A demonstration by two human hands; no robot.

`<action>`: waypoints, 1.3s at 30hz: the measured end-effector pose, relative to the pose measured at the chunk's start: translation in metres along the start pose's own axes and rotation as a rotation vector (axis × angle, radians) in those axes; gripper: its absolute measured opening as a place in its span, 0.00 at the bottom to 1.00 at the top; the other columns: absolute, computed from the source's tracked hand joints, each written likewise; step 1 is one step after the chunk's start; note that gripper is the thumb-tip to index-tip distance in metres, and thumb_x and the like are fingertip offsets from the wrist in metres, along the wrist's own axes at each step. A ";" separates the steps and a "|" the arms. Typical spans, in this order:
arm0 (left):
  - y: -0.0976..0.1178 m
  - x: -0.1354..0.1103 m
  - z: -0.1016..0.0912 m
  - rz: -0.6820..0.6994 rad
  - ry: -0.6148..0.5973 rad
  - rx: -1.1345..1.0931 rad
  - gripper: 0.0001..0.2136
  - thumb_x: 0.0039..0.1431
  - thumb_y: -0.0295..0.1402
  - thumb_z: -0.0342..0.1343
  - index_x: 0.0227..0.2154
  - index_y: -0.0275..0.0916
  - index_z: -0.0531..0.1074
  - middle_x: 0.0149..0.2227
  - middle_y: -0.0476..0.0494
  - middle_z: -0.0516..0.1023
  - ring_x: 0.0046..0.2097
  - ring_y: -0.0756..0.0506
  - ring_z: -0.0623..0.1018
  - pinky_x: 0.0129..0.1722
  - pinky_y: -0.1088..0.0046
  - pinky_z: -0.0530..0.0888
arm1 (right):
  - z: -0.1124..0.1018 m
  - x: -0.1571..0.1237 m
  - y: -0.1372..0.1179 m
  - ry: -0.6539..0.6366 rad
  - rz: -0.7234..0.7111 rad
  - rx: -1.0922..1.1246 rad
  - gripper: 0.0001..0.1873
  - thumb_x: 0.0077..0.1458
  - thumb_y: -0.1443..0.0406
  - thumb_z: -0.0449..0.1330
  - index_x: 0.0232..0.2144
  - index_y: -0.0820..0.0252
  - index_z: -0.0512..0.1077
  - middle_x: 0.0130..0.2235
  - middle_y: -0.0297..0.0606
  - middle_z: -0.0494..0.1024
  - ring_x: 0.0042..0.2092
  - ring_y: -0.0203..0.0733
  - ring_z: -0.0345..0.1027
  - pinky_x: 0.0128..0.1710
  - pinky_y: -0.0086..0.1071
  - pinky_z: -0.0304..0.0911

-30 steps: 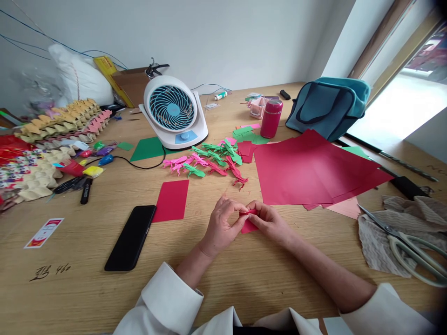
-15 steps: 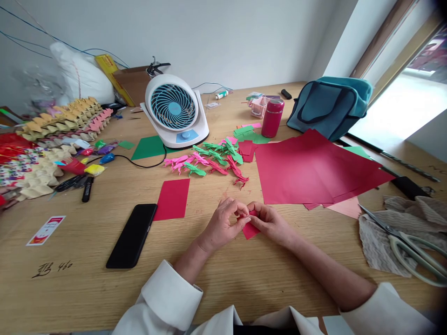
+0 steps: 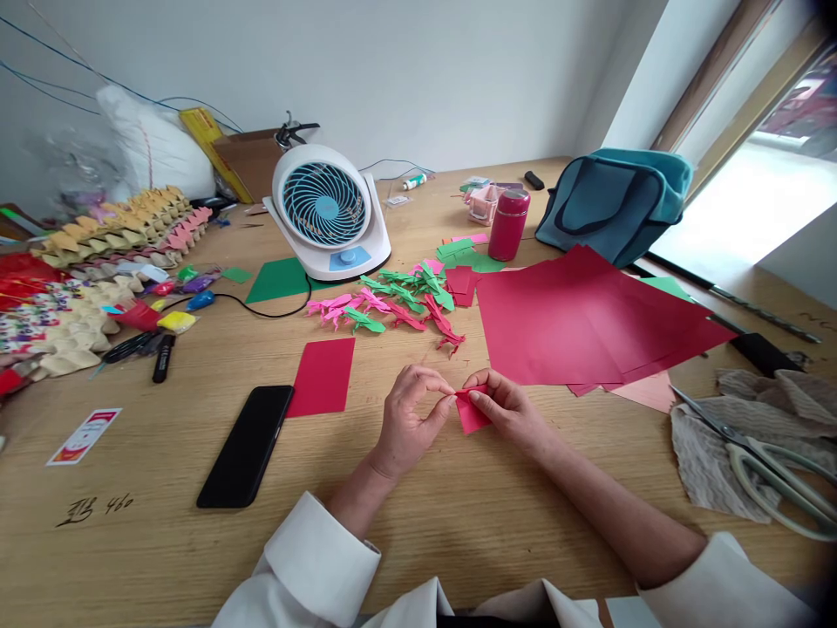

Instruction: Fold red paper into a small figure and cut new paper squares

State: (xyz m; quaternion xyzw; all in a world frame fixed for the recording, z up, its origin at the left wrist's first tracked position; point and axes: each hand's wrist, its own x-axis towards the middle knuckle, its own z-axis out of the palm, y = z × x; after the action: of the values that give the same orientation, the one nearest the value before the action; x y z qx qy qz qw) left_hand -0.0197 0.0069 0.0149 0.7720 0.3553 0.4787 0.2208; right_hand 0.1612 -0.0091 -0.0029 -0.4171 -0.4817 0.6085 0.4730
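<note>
Between my hands is a small piece of red paper (image 3: 473, 416) with a fold along its upper edge. My left hand (image 3: 413, 417) pinches its upper left corner between thumb and forefinger. On the other side, my right hand (image 3: 506, 408) grips the paper, its thumb lying on the front. Several folded paper figures (image 3: 398, 301) in pink, green and red lie in a cluster beyond my hands. A flat red paper rectangle (image 3: 323, 375) rests to the left, partly next to a black phone (image 3: 246, 447).
Large red sheets (image 3: 581, 323) spread to the right, near scissors (image 3: 751, 445) on a crumpled cloth (image 3: 699, 471). Farther back stand a white fan (image 3: 327, 209), a red flask (image 3: 508, 227) and a blue bag (image 3: 615, 205). Egg-tray-like cartons (image 3: 71, 323) fill the far left.
The red paper has risen slightly and shows more of its face. My left fingers have shifted from over the paper to its left corner, while my right hand still holds it.
</note>
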 end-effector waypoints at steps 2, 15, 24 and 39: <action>0.000 0.000 0.001 0.010 0.000 0.027 0.04 0.59 0.25 0.58 0.34 0.41 0.73 0.36 0.46 0.74 0.42 0.46 0.74 0.46 0.67 0.71 | 0.000 0.000 0.000 0.008 -0.017 -0.002 0.21 0.52 0.47 0.63 0.35 0.58 0.68 0.28 0.31 0.68 0.27 0.33 0.56 0.26 0.27 0.54; 0.002 0.002 0.001 0.008 -0.085 -0.031 0.04 0.55 0.26 0.61 0.32 0.41 0.71 0.36 0.47 0.74 0.43 0.45 0.74 0.49 0.64 0.70 | -0.001 -0.001 0.006 -0.007 -0.118 -0.098 0.15 0.58 0.52 0.60 0.36 0.58 0.69 0.30 0.32 0.69 0.30 0.35 0.61 0.30 0.28 0.59; -0.002 0.002 0.000 -0.007 -0.136 -0.033 0.05 0.54 0.29 0.62 0.29 0.40 0.70 0.39 0.45 0.73 0.45 0.44 0.74 0.50 0.63 0.70 | -0.003 -0.006 0.012 -0.020 -0.188 -0.305 0.09 0.64 0.58 0.54 0.38 0.56 0.69 0.34 0.35 0.72 0.33 0.37 0.65 0.33 0.30 0.63; 0.004 -0.007 0.011 -0.109 -0.014 0.172 0.04 0.57 0.27 0.58 0.28 0.40 0.70 0.40 0.43 0.72 0.46 0.43 0.73 0.50 0.62 0.70 | 0.004 -0.010 0.003 0.104 -0.366 -0.660 0.04 0.62 0.66 0.53 0.37 0.57 0.68 0.32 0.35 0.76 0.31 0.36 0.68 0.32 0.29 0.62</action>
State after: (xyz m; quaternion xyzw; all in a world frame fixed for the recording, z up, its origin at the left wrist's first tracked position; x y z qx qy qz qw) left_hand -0.0107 -0.0010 0.0095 0.7709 0.4349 0.4283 0.1819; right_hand 0.1590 -0.0203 -0.0041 -0.4843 -0.6936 0.3043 0.4379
